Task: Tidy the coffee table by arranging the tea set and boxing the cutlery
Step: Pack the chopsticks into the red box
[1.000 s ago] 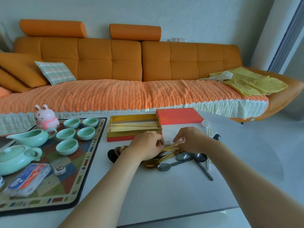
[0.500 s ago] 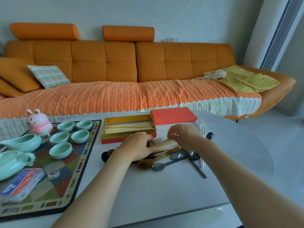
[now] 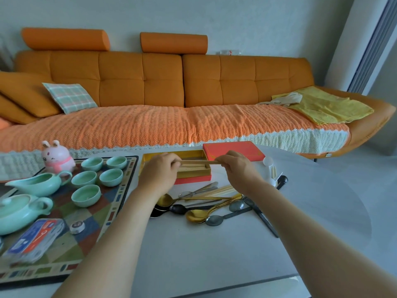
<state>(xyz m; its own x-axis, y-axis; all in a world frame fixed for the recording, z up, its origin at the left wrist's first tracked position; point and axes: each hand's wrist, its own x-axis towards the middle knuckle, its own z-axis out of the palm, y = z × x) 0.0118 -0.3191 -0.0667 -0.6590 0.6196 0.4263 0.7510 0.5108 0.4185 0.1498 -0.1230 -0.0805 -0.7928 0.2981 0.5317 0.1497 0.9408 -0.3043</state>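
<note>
Wooden pale chopsticks (image 3: 198,162) were pinched at both ends, left hand (image 3: 160,172) and right hand (image 3: 237,166), long axis parallel to the gold-lined red box (image 3: 194,179) directly underneath.

Five small pale-green ceramic tea cups (image 3: 85,195) stand on the patterned mat; one pale-green spouted pitcher (image 3: 37,186); one pale-green lidded teapot (image 3: 20,211); one pink rabbit figurine (image 3: 57,160); one open gold-lined box with red sides (image 3: 194,180); one red flat lid (image 3: 233,149); two gold metal spoons (image 3: 196,217) show among the heap, whose darker spoons overlap too much to count; two hands.
</note>
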